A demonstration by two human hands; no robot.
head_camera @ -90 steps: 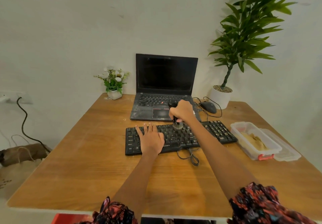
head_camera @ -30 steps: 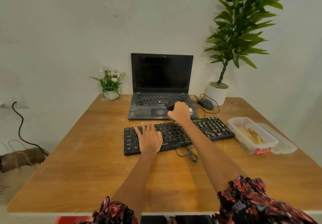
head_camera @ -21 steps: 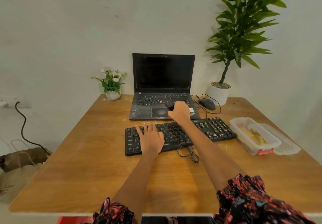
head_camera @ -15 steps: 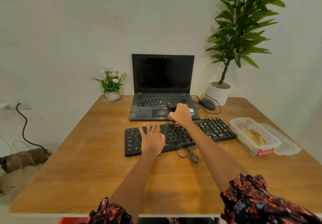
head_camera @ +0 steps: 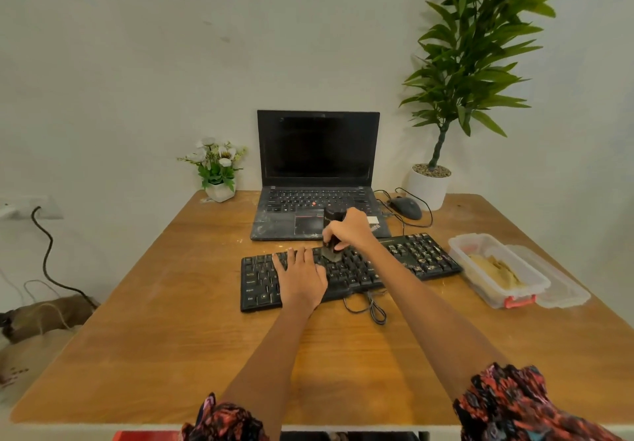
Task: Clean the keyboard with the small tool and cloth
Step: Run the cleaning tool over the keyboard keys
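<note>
Blk keyboard (head_camera: 350, 269) flat on desk, brush (head_camera: 331, 234) upright on keys.

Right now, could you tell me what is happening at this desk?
A person is cleaning the black keyboard on the wooden table. The right hand grips a small black brush upright, its bristles down on the upper key rows near the middle. The left hand lies flat on the keys, steadying the board. Pale specks show on the right-hand keys. A dusty open laptop sits just behind, and an open plastic box to the right.
</note>
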